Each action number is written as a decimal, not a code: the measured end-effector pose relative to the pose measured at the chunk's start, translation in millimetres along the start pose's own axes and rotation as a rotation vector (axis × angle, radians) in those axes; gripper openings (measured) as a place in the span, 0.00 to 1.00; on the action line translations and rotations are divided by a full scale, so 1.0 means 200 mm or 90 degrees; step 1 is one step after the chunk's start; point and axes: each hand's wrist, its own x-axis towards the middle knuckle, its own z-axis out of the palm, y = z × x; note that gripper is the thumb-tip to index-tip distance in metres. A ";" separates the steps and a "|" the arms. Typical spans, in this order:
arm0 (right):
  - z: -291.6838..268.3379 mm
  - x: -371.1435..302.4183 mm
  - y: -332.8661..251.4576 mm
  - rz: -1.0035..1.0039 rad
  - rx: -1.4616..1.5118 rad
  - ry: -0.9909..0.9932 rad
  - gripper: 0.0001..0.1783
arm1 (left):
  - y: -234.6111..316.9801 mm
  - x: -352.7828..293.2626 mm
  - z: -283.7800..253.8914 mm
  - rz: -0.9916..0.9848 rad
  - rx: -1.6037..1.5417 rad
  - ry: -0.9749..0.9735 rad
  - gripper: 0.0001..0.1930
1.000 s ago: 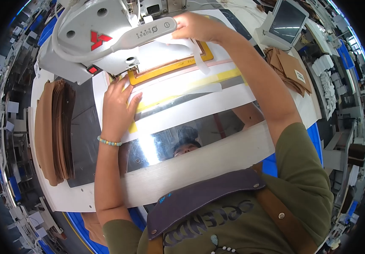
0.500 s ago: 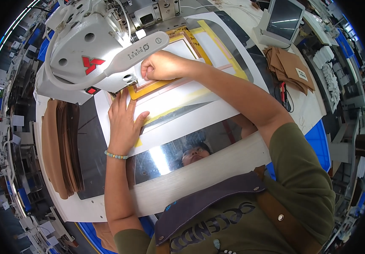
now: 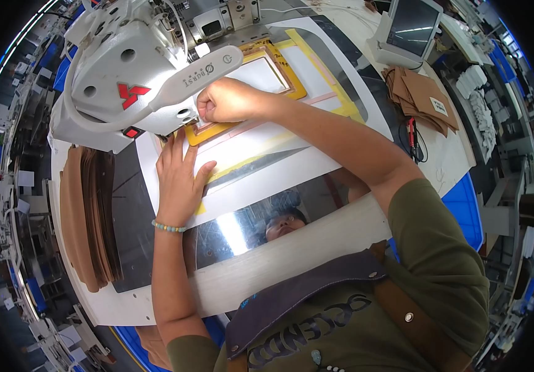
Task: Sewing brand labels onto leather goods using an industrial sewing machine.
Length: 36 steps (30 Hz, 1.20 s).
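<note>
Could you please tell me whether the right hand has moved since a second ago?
Yes: the right hand moved left and toward the wearer, relative to the white lamp.

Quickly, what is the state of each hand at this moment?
Left hand: open, fingers spread over the white sheet.
Right hand: fingers curled closed; whether it holds anything cannot be told.
</note>
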 end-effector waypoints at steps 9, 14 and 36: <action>-0.47 -0.03 0.17 0.059 0.095 -0.101 0.09 | 0.02 0.01 0.00 0.011 0.044 0.047 0.34; -0.64 -0.18 0.17 0.068 -0.186 -0.083 0.07 | 0.03 0.00 -0.01 -0.007 0.070 0.017 0.33; -0.54 -0.21 0.17 0.143 -0.338 -0.159 0.08 | 0.03 0.00 0.00 -0.017 0.071 0.013 0.32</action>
